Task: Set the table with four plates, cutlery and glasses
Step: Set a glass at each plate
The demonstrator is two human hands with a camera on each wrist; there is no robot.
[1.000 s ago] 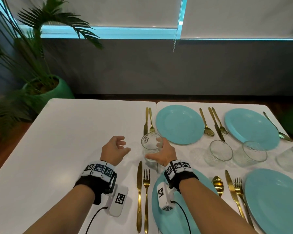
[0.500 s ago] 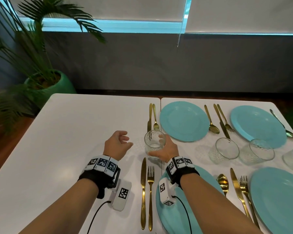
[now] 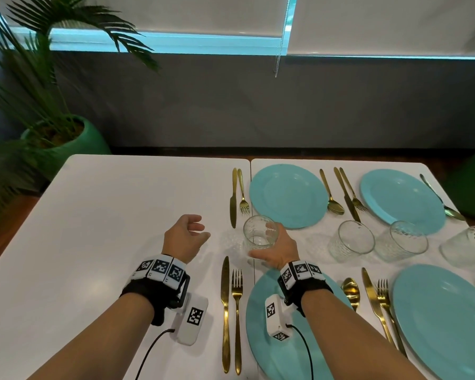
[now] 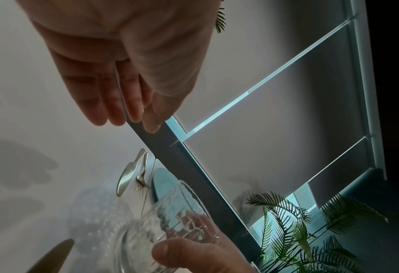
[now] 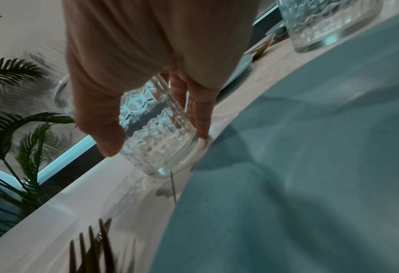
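My right hand (image 3: 274, 249) grips a clear patterned glass (image 3: 259, 233) that stands between the near left plate (image 3: 261, 330) and the far left plate (image 3: 287, 196). In the right wrist view the thumb and fingers wrap the glass (image 5: 154, 133), whose base sits on the white table (image 5: 76, 199). My left hand (image 3: 185, 237) hovers left of the glass, fingers loosely curled and holding nothing; the left wrist view shows its fingers (image 4: 114, 96) relaxed above the table, with the glass (image 4: 165, 227) below. A gold knife (image 3: 225, 311) and fork (image 3: 237, 316) lie left of the near plate.
Three more glasses (image 3: 351, 241) (image 3: 402, 241) (image 3: 469, 249) stand in a row to the right. Two other blue plates (image 3: 401, 204) (image 3: 444, 319) lie with gold cutlery beside them. The left table half (image 3: 93, 215) is bare. A potted palm (image 3: 52, 133) stands off the far left corner.
The right hand has stayed on the glass, shifting it only slightly on the table. The left hand has barely moved. The head view has dipped and shifted a little.
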